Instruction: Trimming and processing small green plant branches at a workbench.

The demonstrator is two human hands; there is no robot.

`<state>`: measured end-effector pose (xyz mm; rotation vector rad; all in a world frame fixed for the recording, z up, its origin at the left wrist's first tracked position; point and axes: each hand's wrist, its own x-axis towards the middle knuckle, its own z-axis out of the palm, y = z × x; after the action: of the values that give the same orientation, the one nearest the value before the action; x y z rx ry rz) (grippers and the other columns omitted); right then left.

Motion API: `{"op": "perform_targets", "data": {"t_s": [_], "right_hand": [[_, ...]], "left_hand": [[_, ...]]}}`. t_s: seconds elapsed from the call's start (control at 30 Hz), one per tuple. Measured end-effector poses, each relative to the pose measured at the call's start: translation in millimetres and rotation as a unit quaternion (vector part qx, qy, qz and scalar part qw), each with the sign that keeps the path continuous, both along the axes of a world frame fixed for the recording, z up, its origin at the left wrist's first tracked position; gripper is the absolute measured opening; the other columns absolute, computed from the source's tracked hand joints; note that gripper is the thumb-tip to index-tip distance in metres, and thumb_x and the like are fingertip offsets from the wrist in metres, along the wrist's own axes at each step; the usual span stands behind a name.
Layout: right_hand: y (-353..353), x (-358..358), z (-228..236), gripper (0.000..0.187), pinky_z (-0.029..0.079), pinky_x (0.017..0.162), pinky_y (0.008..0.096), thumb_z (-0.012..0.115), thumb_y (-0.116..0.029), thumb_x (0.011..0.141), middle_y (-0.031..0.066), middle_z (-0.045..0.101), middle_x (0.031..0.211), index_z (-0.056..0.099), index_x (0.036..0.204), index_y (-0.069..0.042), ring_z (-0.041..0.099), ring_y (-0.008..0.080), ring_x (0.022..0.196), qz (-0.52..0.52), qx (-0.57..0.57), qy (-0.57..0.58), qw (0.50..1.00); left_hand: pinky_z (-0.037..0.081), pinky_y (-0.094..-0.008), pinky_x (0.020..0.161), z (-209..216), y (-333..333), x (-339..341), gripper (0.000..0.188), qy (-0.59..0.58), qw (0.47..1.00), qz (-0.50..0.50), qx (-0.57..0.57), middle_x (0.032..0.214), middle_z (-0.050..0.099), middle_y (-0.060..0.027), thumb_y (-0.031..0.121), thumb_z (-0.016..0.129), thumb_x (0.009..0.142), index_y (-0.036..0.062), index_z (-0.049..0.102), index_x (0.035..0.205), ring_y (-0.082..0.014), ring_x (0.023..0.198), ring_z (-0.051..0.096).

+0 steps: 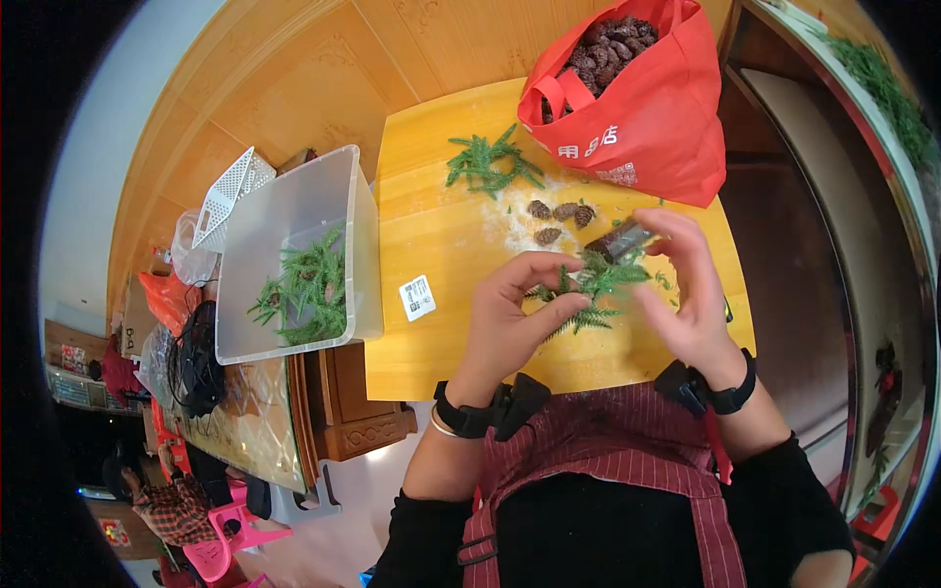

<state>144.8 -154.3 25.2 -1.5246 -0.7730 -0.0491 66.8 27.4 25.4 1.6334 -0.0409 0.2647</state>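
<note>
My left hand (524, 312) is closed, thumb and fingers pinching a green artificial pine sprig (603, 277) above the yellow table. On the other side of the sprig, my right hand (691, 304) has its thumb and fingers spread apart, close to the needles. Just beyond the sprig, near my right fingertips, is a dark, shiny cylinder (616, 241) whose kind I cannot make out. Several small brown pine cones (547, 236) lie a little farther off, among white specks on the tabletop (431, 235).
At the far right of the table stands a red bag (652, 127) full of pine cones (613, 54). More green sprigs (487, 164) lie at the back. To the left is a clear plastic bin (363, 245) holding sprigs, near a white label (417, 298). A person (176, 505) sits at far left.
</note>
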Motion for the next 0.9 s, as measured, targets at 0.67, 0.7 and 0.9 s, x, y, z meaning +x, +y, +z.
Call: {"op": "perform_targets", "data": {"t_s": [0.67,0.7,0.9], "right_hand": [[17.2,-14.3,-8.5,0.075,0.039,0.084,0.0402,0.079,-0.009,0.048,0.0127,0.051,0.106,0.045,0.115,-0.006,0.05,0.0306,0.097,-0.075,-0.172,-0.277,0.943],[18.2,-14.2,-9.0,0.074,0.039,0.083,0.0401,0.078,-0.008,0.048,0.013,0.051,0.106,0.045,0.114,-0.005,0.05,0.031,0.097,-0.07,-0.162,-0.281,0.943],[20.5,-14.6,-10.5,0.074,0.039,0.083,0.0398,0.078,-0.008,0.047,0.0129,0.051,0.104,0.046,0.114,-0.006,0.05,0.0309,0.096,-0.083,-0.173,-0.266,0.945]], "left_hand": [[0.05,-0.0328,0.08,-11.5,-15.9,-2.1,0.03,0.031,0.941,-0.035,-0.335,0.097,0.058,-0.0085,0.0,0.057,0.082,0.0034,0.044,0.109,-0.0212,0.094,0.059],[0.05,-0.0338,0.081,-11.4,-15.7,-2.5,0.031,0.036,0.935,-0.036,-0.352,0.098,0.058,-0.009,0.0,0.056,0.083,0.0037,0.043,0.111,-0.022,0.096,0.059],[0.049,-0.037,0.085,-10.9,-14.4,-3.0,0.033,0.054,0.922,-0.045,-0.38,0.102,0.056,-0.011,0.0,0.053,0.084,0.0041,0.04,0.114,-0.0244,0.101,0.057]]}}
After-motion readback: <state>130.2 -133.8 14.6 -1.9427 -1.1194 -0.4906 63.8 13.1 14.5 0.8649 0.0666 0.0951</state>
